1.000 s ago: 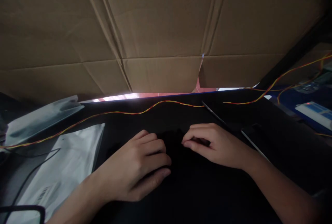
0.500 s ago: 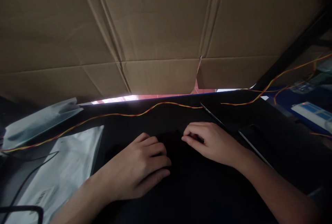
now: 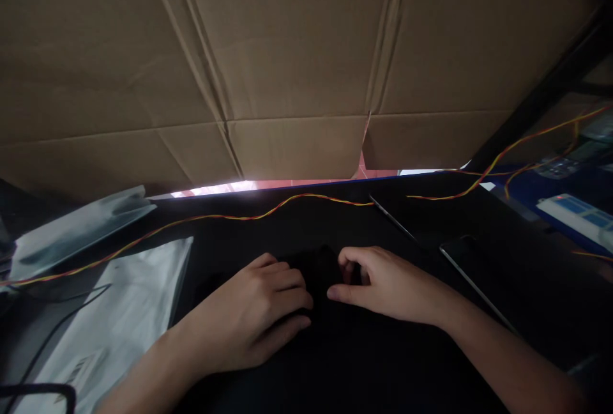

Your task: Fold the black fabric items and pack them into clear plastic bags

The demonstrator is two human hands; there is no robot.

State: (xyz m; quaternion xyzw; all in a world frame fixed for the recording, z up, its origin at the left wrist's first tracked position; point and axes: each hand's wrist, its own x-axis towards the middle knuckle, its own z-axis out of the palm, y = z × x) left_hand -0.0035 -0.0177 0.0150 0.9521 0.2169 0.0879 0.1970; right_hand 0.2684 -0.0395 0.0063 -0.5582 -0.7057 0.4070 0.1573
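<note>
My left hand (image 3: 258, 312) lies knuckles-up on a black surface (image 3: 364, 363), fingers curled and pressed down on a dark object (image 3: 320, 270) that barely shows against the black. My right hand (image 3: 383, 283) sits just to the right of it, fingers bent, thumb stretched toward the left hand, fingertips on the same dark object. The light is too dim to make out what the object is.
A big cardboard sheet (image 3: 297, 62) leans over the desk's far side. A twisted red-yellow wire (image 3: 239, 217) runs across the back. White plastic bags (image 3: 110, 299) lie at left, a dark phone or tablet (image 3: 472, 270) at right, blue devices (image 3: 575, 213) far right.
My right hand has slid down and left, closer to the left hand, with its thumb now stretched out. The left hand has hardly moved. The view has tilted slightly.
</note>
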